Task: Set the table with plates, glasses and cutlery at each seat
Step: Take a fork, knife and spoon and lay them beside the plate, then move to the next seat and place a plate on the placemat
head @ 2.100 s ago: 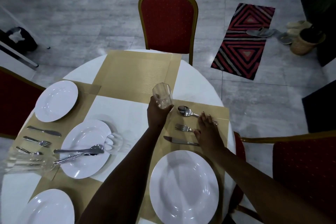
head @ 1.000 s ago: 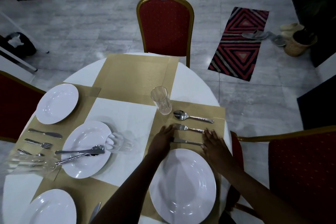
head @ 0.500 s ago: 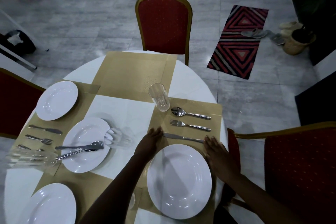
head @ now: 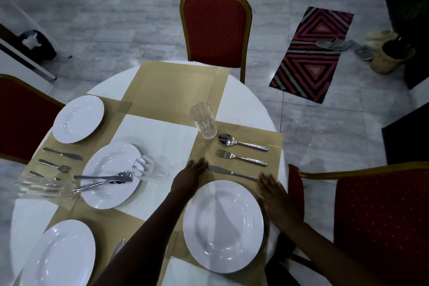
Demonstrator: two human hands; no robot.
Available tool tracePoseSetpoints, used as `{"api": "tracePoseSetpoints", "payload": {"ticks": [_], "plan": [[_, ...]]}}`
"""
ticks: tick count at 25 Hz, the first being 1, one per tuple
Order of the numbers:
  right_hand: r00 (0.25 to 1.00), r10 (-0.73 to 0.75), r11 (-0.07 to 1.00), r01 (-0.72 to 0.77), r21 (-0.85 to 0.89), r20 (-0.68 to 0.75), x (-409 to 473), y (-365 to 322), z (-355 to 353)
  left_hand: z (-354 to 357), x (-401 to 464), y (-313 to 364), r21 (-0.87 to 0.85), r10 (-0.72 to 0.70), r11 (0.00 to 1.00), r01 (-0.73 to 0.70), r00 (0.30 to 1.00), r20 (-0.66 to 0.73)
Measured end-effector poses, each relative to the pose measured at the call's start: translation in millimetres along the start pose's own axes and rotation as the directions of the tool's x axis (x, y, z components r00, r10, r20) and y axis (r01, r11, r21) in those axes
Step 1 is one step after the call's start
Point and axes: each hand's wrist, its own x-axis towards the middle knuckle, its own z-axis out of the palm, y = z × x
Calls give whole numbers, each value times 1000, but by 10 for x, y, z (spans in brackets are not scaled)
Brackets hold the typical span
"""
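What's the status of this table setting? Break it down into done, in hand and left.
Done: the right seat has a plate, glass, spoon, fork and knife. In hand: the left hand and right hand lie flat by the knife's ends, holding nothing. Left: the far placemat is bare, and spare cutlery still lies on the centre plate.

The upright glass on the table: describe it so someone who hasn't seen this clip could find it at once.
Start at the round white table, then the gold placemat on its right side with a plate. The upright glass stands at that mat's far left corner, beside the spoon. It alone stands; the other glasses lie on their sides.
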Motion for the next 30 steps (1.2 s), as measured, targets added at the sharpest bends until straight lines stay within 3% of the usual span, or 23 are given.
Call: {"api": "tracePoseSetpoints", "payload": {"ticks": [3, 7, 12, 19, 23, 26, 30], "plan": [[999, -30, 996, 31, 82, -15, 9, 10, -25, 71, -115, 71, -128, -81, 990, 66, 990, -117], [993, -23, 979, 46, 197, -117, 60, 58, -71, 143, -318, 355, -291, -221, 948, 128, 923, -316], [981, -94, 940, 144, 308, -171, 149, -37, -342, 87, -589, 724, -435, -371, 874, 215, 874, -313], [974, -63, 878, 159, 451, -219, -102, -268, -538, 307, -1287, 1098, -524, -397, 836, 165, 841, -368], [956, -73, 847, 211, 489, -286, -743, -311, -691, 462, -1729, 1314, -537, -403, 831, 145, 822, -401], [942, -75, 903, 203, 378, -327, -1379, -288, -794, 526, -2172, 1596, -564, -407, 821, 91, 787, -465], [941, -76, 884, 216, 415, -329, -2087, -227, -1048, 476, -2581, 2042, -550, -331, 835, -18, 781, -529]]}}
